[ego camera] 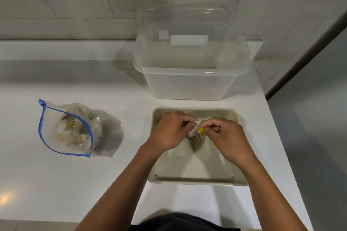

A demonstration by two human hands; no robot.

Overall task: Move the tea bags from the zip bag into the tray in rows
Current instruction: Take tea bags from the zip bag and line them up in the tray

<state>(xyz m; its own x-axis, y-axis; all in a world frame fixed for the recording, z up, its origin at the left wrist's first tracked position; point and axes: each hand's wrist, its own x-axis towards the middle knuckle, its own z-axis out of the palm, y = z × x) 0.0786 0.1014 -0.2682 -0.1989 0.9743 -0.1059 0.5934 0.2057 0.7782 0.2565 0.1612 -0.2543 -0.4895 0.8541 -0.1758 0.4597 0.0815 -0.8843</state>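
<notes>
zip bag [75, 129] left of tray [197, 180], tub [189, 73] behind tray

My left hand [170, 130] and right hand [224, 134] pinch one tea bag [195, 129] over the tray [197, 182]. The zip bag [73, 129] lies open, well apart to my left.

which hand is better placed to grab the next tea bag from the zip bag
Left. The zip bag lies open on the left of the tray, nearer the left hand; the right hand would have to cross over. Both hands now pinch a tea bag.
</notes>
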